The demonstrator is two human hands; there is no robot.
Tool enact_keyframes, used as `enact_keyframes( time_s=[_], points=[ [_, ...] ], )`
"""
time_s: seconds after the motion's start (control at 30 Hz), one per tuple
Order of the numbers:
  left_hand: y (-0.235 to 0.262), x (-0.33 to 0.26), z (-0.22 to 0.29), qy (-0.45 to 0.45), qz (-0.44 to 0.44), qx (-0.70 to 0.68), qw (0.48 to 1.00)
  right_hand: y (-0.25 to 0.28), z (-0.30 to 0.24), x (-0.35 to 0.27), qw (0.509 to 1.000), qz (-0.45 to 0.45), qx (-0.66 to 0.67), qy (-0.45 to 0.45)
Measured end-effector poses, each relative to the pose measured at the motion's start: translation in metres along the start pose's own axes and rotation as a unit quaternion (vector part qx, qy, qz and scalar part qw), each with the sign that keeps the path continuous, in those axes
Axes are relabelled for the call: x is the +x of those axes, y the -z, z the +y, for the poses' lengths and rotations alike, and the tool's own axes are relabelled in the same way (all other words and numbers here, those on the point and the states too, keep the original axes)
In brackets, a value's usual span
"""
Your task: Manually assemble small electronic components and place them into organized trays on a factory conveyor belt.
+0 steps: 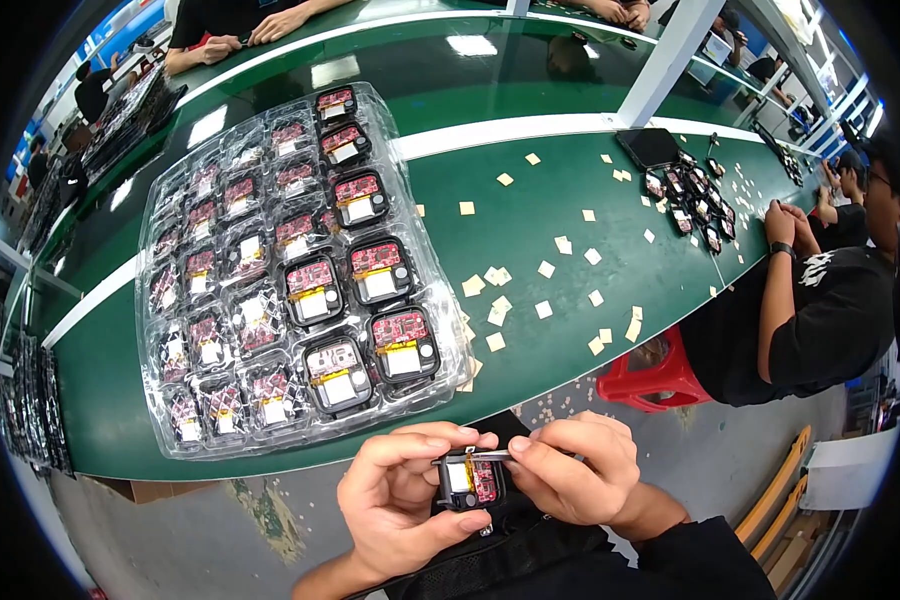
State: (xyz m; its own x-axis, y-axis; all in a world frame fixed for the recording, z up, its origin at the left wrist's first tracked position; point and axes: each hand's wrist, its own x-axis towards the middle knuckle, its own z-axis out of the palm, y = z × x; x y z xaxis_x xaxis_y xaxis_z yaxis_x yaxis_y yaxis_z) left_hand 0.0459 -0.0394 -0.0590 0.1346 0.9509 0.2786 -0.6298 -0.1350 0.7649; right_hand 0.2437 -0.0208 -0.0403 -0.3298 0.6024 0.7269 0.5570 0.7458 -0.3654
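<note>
My left hand [400,495] holds a small black-cased device with a red circuit board [470,482] just below the table's near edge, thumb and fingers wrapped around its sides. My right hand [570,468] pinches thin metal tweezers [480,457], their tip lying across the top of the device. A clear plastic blister tray [160,300] on the green table [540,200] holds several identical units with red boards; the nearest ones [338,375] sit uncovered in black cases.
Small beige paper squares [498,310] are scattered across the table to the right of the tray. A person in black [820,310] sits at the right on a red stool [655,378]. More units [690,200] lie far right. Other people's hands rest at the far edge.
</note>
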Motion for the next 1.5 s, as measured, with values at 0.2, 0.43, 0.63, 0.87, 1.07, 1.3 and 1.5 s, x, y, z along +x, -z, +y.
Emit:
enact_keyframes(
  time_s=[0.2, 0.43, 0.63, 0.87, 1.07, 1.3, 1.5],
  points=[
    [-0.001, 0.000, 0.000, 0.000, -0.004, 0.004, 1.000, 0.000, -0.001, -0.001, 1.000, 0.006, 0.001, -0.008],
    [0.000, -0.003, -0.001, 0.009, -0.002, 0.002, 1.000, 0.000, -0.004, 0.000, 1.000, 0.003, -0.006, -0.004],
    [0.001, -0.003, -0.001, -0.005, -0.005, 0.005, 1.000, 0.004, -0.004, -0.001, 0.999, -0.017, 0.034, -0.038],
    [0.003, -0.004, 0.000, -0.007, -0.010, 0.037, 0.999, 0.004, -0.002, 0.003, 0.996, -0.043, 0.043, -0.062],
    [0.004, -0.004, 0.000, -0.021, -0.012, 0.054, 0.998, 0.007, -0.004, 0.007, 0.994, -0.045, 0.051, -0.082],
    [0.006, -0.004, 0.000, -0.020, -0.014, 0.086, 0.996, 0.007, -0.001, 0.006, 0.992, -0.066, 0.067, -0.084],
    [0.006, -0.006, 0.003, 0.006, -0.008, 0.086, 0.996, 0.001, -0.001, 0.002, 0.995, -0.056, 0.044, -0.068]
  ],
)
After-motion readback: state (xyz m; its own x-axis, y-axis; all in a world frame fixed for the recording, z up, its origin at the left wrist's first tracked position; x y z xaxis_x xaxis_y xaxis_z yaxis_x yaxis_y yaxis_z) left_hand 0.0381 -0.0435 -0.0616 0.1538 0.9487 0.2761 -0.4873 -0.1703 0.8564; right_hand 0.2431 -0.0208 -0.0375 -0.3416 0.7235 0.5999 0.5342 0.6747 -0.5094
